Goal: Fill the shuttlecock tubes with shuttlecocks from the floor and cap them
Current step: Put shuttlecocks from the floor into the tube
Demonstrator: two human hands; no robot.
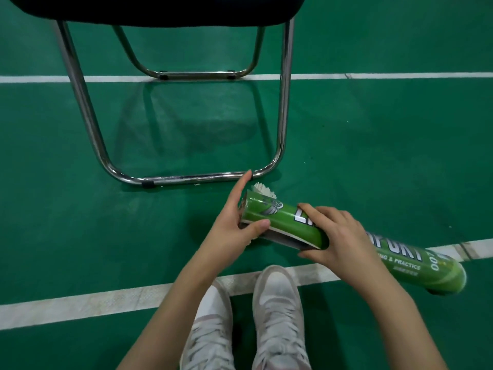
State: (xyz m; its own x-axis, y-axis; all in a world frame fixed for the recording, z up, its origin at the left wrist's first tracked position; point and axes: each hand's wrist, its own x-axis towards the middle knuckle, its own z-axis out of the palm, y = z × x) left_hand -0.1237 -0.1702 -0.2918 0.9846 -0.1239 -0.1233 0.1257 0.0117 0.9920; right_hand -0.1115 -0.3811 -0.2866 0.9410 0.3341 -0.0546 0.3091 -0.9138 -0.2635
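**Green tube held over the court floor**

The green shuttlecock tube (pixel 282 222) lies nearly level above the green floor (pixel 373 145), white shuttlecock feathers (pixel 264 189) poking from its open end. The left hand (pixel 234 225) pinches that end, index finger straight; the right hand (pixel 333 236) wraps its middle. 2 pale sneakers (pixel 277 313) below, a chrome chair frame (pixel 186 178) beyond.

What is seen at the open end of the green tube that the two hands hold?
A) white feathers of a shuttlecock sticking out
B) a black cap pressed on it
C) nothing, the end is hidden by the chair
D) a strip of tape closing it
A: white shuttlecock feathers stick out of the green tube at its open end, near the left hand; the right hand grips the tube's middle.
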